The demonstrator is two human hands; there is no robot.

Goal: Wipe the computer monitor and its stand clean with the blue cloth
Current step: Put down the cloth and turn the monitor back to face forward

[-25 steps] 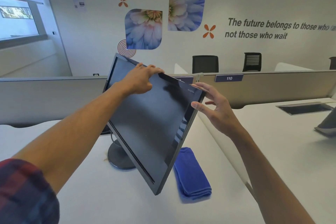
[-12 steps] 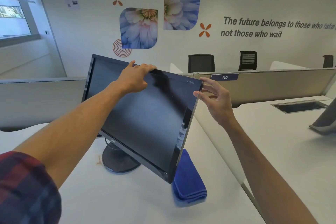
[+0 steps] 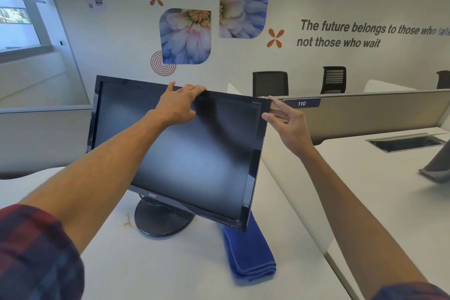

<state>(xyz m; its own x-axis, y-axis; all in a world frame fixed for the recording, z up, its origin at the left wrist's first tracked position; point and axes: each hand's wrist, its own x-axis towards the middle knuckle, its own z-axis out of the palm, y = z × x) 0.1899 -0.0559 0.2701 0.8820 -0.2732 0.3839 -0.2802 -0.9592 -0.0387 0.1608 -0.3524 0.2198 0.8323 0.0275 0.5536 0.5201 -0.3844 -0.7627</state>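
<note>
Monitor: now nearly level on its stand, less tilted than before.
Left hand: grips monitor's top edge.
Right hand: open, fingertips at monitor's right corner.
Blue cloth: folded below monitor's right corner.
Desk: white; flower decals behind monitor.

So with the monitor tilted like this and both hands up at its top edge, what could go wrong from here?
1. The monitor leans to one side; held only by the left hand and right hand, it could tip.
2. Bare fingers may smudge the bezel.
3. Its lower corner could pin the folded blue cloth.
</note>
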